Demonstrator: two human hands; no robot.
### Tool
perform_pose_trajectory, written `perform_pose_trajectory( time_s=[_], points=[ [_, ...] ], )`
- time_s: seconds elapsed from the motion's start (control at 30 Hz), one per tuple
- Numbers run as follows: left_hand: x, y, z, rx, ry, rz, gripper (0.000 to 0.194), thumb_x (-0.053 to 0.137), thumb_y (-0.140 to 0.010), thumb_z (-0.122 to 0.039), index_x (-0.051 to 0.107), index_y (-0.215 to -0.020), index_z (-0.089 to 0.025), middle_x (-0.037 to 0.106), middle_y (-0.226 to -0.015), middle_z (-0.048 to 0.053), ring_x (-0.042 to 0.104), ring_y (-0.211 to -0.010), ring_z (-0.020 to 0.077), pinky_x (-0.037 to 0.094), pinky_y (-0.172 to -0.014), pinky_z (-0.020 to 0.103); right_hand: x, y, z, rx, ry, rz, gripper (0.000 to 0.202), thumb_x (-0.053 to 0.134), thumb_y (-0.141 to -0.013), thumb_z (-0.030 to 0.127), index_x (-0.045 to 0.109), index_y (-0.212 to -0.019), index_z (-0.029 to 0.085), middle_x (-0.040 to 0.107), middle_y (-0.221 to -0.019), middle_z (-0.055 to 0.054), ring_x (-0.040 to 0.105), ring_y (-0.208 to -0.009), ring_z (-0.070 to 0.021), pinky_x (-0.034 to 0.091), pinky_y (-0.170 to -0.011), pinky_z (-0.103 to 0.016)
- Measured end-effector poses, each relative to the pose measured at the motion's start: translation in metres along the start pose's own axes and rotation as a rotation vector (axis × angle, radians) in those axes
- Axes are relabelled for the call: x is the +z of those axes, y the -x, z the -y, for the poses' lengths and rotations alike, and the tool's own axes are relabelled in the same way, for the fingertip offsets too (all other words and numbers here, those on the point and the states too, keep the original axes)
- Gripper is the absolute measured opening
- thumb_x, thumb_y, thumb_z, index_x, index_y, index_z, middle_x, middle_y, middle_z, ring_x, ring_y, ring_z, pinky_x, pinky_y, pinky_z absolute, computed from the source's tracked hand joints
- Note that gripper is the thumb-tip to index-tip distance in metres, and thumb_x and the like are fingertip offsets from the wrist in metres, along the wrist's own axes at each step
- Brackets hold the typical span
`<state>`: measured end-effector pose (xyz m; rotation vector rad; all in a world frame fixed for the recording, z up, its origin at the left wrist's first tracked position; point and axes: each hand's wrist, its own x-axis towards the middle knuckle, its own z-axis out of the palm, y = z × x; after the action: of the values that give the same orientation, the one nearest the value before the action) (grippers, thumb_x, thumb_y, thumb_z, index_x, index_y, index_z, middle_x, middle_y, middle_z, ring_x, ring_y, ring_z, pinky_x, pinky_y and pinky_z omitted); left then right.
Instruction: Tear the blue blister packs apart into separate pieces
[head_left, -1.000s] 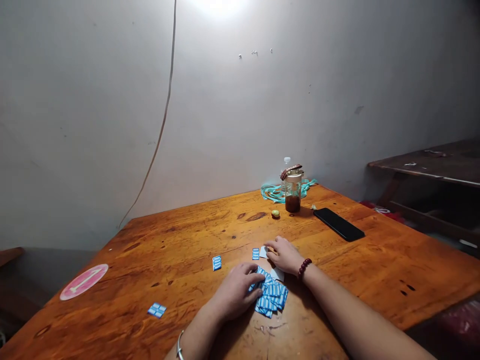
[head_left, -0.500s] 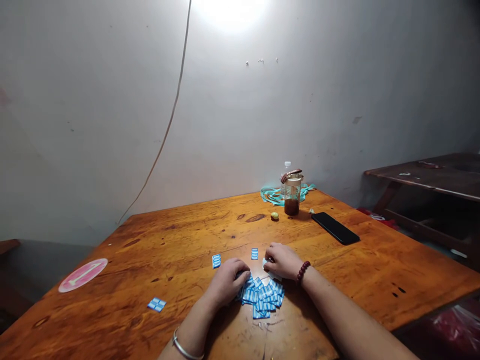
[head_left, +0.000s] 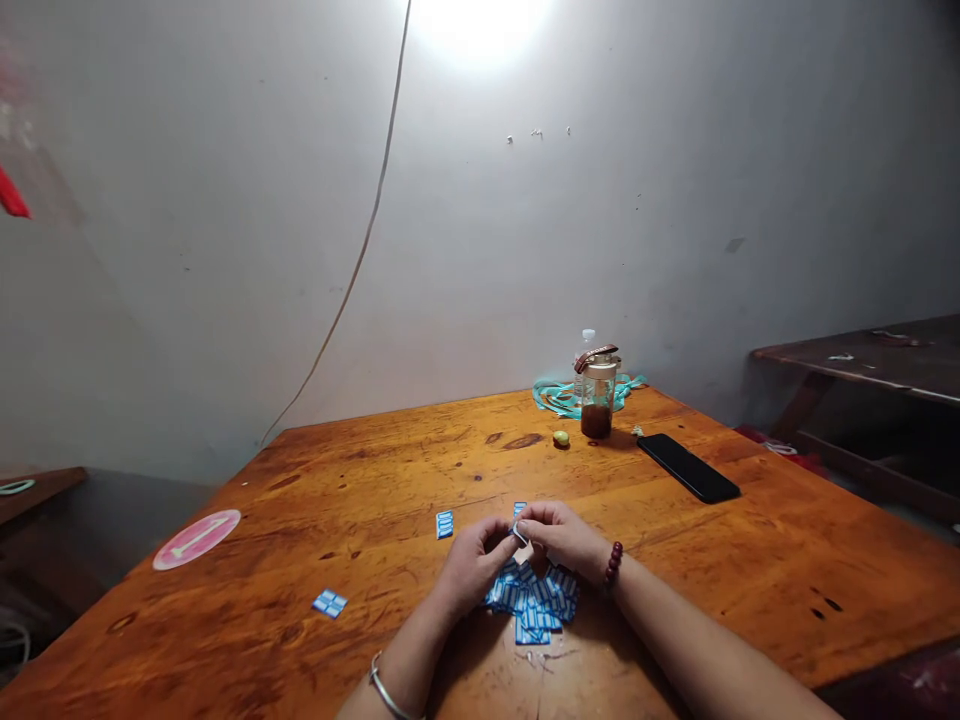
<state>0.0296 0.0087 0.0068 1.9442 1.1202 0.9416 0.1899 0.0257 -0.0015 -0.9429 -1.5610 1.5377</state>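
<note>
My left hand (head_left: 478, 562) and my right hand (head_left: 564, 540) meet above a pile of small blue-and-white printed labels (head_left: 536, 603). Between their closed fingertips is a small white piece of label (head_left: 520, 537), held from both sides; its printed face is mostly hidden. Just behind the fingers, another label (head_left: 520, 508) lies partly covered on the table. One striped label (head_left: 445, 525) rests to the left of the hands, and a separate one (head_left: 329, 603) is farther left and nearer.
On the wooden table (head_left: 390, 460) stand a strapped bottle with dark liquid (head_left: 598, 405) and a clear bottle behind it. Turquoise ribbon (head_left: 553, 398), a small yellowish object (head_left: 561, 438) and a black phone (head_left: 688, 467) lie nearby. A pink oval sign (head_left: 196, 540) is at left.
My right hand has moved left and my left hand has lifted from the pile, bringing their fingertips together around the white piece. The whole view has shifted slightly.
</note>
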Motion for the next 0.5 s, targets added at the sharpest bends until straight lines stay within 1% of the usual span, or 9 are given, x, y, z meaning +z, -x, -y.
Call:
perform_pose_trajectory(
  time_s=[0.07,0.17,0.27,0.33,0.4,0.5],
  points=[
    [0.0,0.0,0.0,-0.023,0.021,-0.019,0.029,0.046,-0.076,-0.038,0.06,-0.077,-0.013,0.062,-0.071,0.003,0.054,-0.065,0.0146,0.039,-0.058,0.022,0.003,0.0,-0.002,-0.008,-0.035,0.001,0.025,0.054,-0.069,0.039,0.052,-0.078,0.016,0.043,-0.048,0.008,0.04,-0.037,-0.0045,0.035,-0.039,-0.016],
    [-0.001,-0.001,0.003,-0.041,0.035,-0.046,0.029,0.045,-0.076,-0.038,0.059,-0.071,-0.013,0.06,-0.066,0.002,0.052,-0.061,0.0131,0.038,-0.055,0.021,0.004,0.0,-0.003,-0.03,-0.057,-0.002,0.031,0.057,-0.068,0.039,0.05,-0.089,0.018,0.047,-0.055,0.007,0.044,-0.043,-0.0046,0.037,-0.043,-0.016],
    [-0.002,-0.002,0.006,-0.058,0.012,-0.105,0.029,0.046,-0.075,-0.038,0.057,-0.065,-0.013,0.056,-0.059,0.0,0.048,-0.056,0.0118,0.035,-0.051,0.021,0.004,0.001,-0.002,-0.032,-0.039,0.016,0.032,0.055,-0.07,0.042,0.049,-0.09,0.018,0.047,-0.059,0.007,0.047,-0.047,-0.0051,0.038,-0.045,-0.016],
    [-0.002,-0.002,0.007,-0.075,-0.017,-0.155,0.028,0.048,-0.073,-0.038,0.054,-0.062,-0.014,0.051,-0.054,-0.002,0.045,-0.052,0.0107,0.032,-0.048,0.02,0.004,0.001,-0.002,-0.045,0.024,0.027,0.031,0.059,-0.067,0.041,0.05,-0.088,0.019,0.048,-0.061,0.006,0.047,-0.049,-0.0052,0.038,-0.045,-0.016],
    [-0.002,-0.003,0.009,-0.085,-0.023,-0.178,0.028,0.049,-0.072,-0.038,0.052,-0.059,-0.014,0.048,-0.052,-0.003,0.042,-0.051,0.01,0.031,-0.047,0.02,0.004,0.0,-0.004,-0.068,0.091,0.018,0.027,0.062,-0.064,0.037,0.05,-0.079,0.018,0.047,-0.06,0.007,0.045,-0.047,-0.0047,0.037,-0.043,-0.015],
    [-0.002,-0.003,0.011,-0.083,-0.008,-0.188,0.028,0.047,-0.073,-0.038,0.052,-0.061,-0.014,0.048,-0.054,-0.002,0.043,-0.052,0.0102,0.032,-0.048,0.02,0.003,-0.002,-0.007,-0.053,0.11,-0.026,0.025,0.057,-0.067,0.04,0.047,-0.067,0.016,0.045,-0.056,0.007,0.044,-0.042,-0.0042,0.036,-0.039,-0.015]
  ],
)
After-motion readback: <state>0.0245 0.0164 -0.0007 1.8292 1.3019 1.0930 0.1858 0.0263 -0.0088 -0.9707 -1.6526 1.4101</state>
